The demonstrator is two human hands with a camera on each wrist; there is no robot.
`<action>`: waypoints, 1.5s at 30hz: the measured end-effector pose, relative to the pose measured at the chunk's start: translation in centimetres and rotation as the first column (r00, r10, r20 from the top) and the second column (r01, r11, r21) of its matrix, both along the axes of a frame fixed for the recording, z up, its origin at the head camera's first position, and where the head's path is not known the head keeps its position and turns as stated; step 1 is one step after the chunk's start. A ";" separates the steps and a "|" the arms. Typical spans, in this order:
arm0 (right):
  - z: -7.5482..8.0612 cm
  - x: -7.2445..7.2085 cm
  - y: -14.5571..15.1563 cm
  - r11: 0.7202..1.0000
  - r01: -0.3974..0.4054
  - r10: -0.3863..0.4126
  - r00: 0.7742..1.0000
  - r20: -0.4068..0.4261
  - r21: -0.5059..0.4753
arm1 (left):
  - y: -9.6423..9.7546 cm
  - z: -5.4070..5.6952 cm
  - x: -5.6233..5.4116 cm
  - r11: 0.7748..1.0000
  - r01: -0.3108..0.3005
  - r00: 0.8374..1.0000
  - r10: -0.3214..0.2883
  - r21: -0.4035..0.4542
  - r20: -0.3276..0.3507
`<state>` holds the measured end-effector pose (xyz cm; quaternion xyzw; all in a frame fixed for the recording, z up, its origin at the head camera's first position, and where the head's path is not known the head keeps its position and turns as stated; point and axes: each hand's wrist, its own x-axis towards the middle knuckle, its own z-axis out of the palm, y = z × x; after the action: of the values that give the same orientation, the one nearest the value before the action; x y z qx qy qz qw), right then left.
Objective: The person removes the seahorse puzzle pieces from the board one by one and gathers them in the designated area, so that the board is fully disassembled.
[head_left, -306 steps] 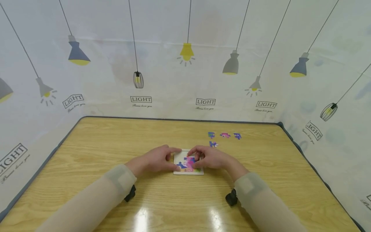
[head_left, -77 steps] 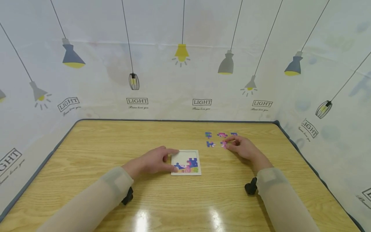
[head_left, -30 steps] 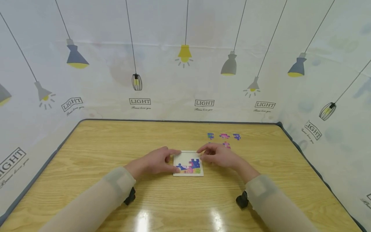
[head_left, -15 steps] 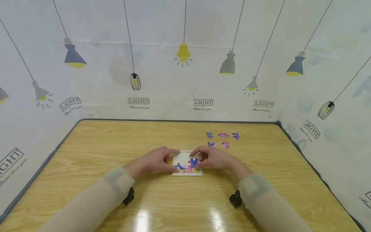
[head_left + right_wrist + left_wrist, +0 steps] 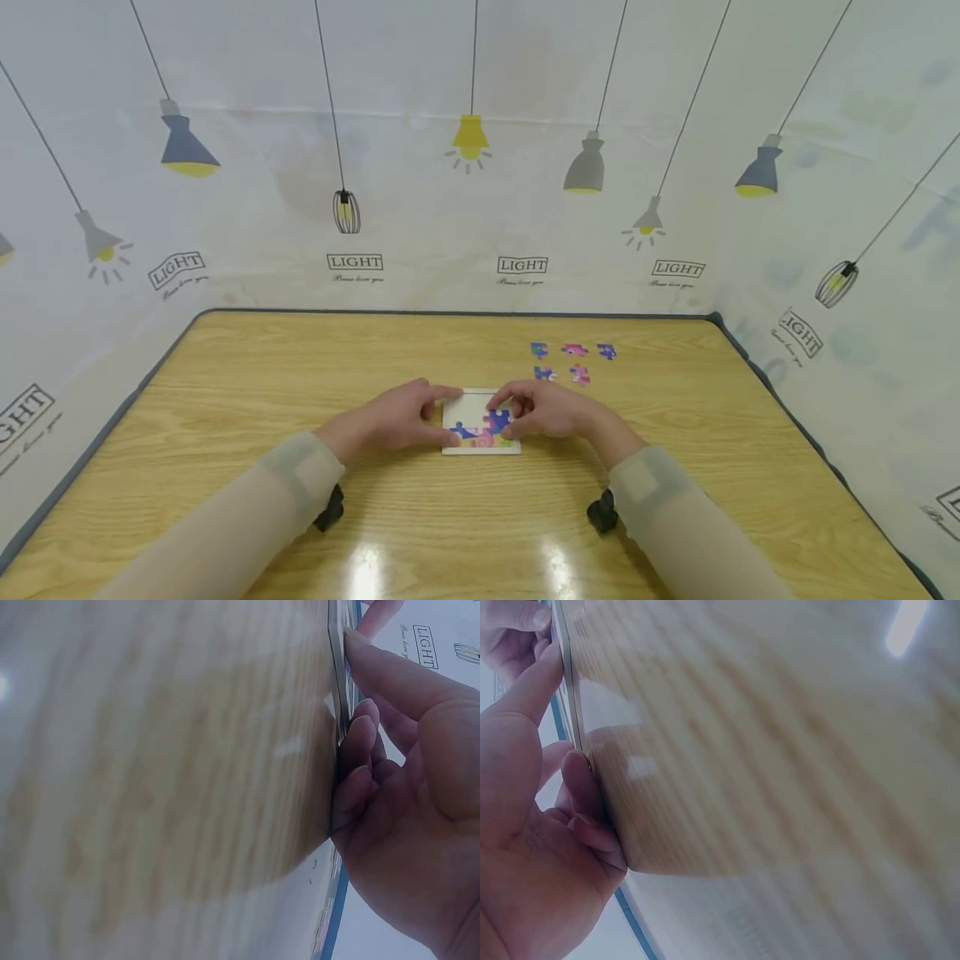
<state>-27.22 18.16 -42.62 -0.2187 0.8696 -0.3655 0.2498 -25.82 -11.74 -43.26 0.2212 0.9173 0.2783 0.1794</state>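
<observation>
A white square puzzle tray (image 5: 480, 451) lies on the wooden table, partly filled along its near side with blue, pink and yellow jigsaw pieces. My left hand (image 5: 397, 414) holds the tray's left side, index finger at the far corner and thumb at the near corner; the left wrist view shows its other fingers curled low beside the edge. My right hand (image 5: 558, 410) reaches over the tray's right side. Its thumb and index finger are curled about a blue puzzle piece (image 5: 498, 420) in the tray. Part of that piece is hidden by the fingers.
Several loose pieces lie beyond the tray at right: a green-blue piece (image 5: 539, 351), a pink piece with an eye (image 5: 574, 350), a blue piece (image 5: 607, 352), a blue-white piece (image 5: 544, 373) and a pink piece (image 5: 580, 374). A printed wall sheet (image 5: 442, 208) borders the table.
My right hand has gone from the loose pink piece, left on the table, back to the tray, its fingers now on the blue piece. My left hand keeps its place.
</observation>
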 end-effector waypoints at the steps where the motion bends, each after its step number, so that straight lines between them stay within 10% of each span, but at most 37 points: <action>1: 0.0 0.0 0.0 1.000 0.001 -0.001 1.000 0.001 -0.002 | 0.0 0.0 0.0 1.000 0.000 1.000 0.000 -0.001 0.000; 45: -0.8 0.2 0.1 0.994 0.047 -0.046 0.999 0.016 -0.097 | 0.1 0.3 0.3 1.000 0.001 1.000 -0.001 0.001 0.006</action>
<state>-26.99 18.29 -43.46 -0.2076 0.8539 -0.4146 0.2362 -25.51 -11.67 -42.94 0.2209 0.9165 0.2794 0.1822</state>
